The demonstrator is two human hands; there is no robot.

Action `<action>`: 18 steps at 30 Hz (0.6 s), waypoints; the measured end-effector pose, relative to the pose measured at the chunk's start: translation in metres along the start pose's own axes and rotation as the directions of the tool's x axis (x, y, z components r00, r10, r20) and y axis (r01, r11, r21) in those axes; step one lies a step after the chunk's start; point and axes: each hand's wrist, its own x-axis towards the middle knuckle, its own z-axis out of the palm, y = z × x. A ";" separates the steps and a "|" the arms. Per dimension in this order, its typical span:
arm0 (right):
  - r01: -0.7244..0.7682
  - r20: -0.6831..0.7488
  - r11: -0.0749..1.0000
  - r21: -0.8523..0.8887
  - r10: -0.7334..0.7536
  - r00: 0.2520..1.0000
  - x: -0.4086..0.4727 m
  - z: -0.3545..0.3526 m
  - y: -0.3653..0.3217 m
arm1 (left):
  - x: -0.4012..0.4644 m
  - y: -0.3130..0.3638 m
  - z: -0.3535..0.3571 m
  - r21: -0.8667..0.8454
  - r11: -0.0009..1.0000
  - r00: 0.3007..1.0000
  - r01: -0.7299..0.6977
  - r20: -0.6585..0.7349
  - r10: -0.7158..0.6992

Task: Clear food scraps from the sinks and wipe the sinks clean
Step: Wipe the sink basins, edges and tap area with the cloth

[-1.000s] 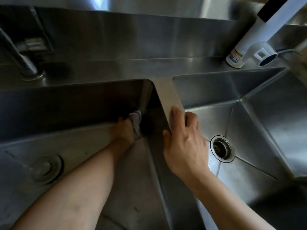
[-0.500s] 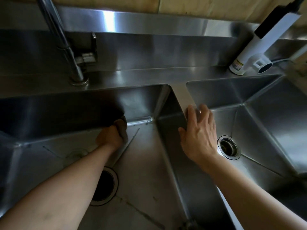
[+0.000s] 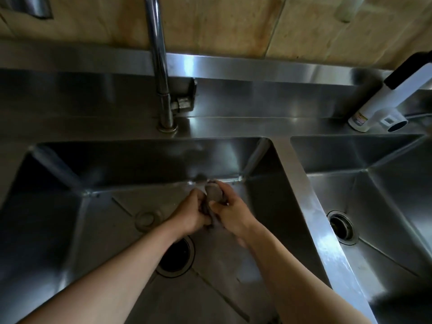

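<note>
While half a second ago my right hand (image 3: pixel 231 215) braced the divider, both hands now meet mid-frame; left hand (image 3: pixel 190 212) and right fingers pinch the grey cloth (image 3: pixel 214 192) over the left sink (image 3: pixel 261 206), probably wringing or refolding.

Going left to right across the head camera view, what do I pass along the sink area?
Round drain cover → chrome tap → left sink's open drain → grey cloth held in both hands → divider → right sink's drain → white electric tap.
</note>
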 end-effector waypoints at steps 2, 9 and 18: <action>-0.008 -0.108 0.999 -0.050 0.003 0.994 0.011 0.004 0.009 | -0.004 -0.002 -0.003 -0.064 0.998 0.999 0.023 0.029 -0.021; -0.140 -0.418 0.948 -0.286 0.008 0.908 0.060 -0.021 0.025 | -0.005 -0.034 -0.048 0.424 0.890 0.972 0.168 -0.223 -0.077; -0.141 -0.242 0.515 -0.845 -0.135 0.961 0.140 -0.032 0.079 | 0.002 -0.098 -0.075 0.684 0.584 0.883 0.437 -0.451 -0.132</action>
